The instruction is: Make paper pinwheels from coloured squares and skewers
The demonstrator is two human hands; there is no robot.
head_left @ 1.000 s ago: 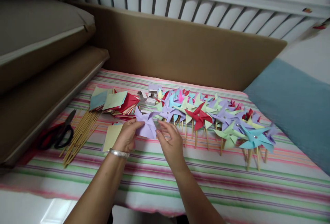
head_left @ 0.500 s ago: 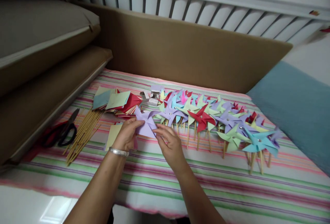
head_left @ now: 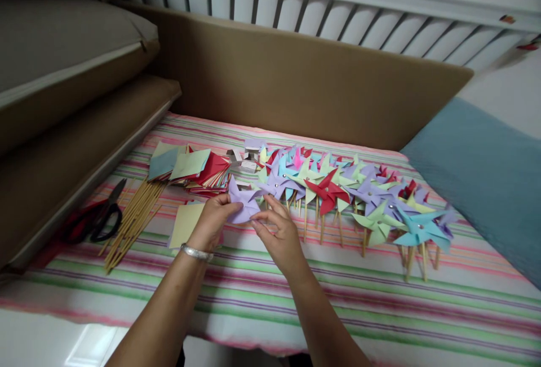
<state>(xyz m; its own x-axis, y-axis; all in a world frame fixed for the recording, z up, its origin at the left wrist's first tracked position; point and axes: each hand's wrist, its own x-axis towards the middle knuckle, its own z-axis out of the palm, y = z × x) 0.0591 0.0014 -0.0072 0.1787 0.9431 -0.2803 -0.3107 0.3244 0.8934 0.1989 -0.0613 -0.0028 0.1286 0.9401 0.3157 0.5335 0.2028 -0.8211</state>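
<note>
My left hand [head_left: 211,221] and my right hand [head_left: 276,231] both pinch a half-folded purple paper pinwheel [head_left: 244,202] just above the striped cloth [head_left: 296,293]. The left hand wears a silver bangle and grips the paper's left edge. The right hand's fingertips press on its lower right flap. A pale yellow paper square [head_left: 185,224] lies flat beside my left wrist.
Finished pinwheels on sticks [head_left: 346,198] lie in a long row to the right. A stack of coloured paper squares [head_left: 190,168], a bundle of wooden sticks [head_left: 131,223] and black-and-red scissors [head_left: 95,220] lie at left. Brown padded panels [head_left: 296,82] and a blue cushion [head_left: 486,169] border the cloth.
My hands have drawn closer together on the purple paper, folding its flaps inward so it looks smaller. The view shifted slightly.
</note>
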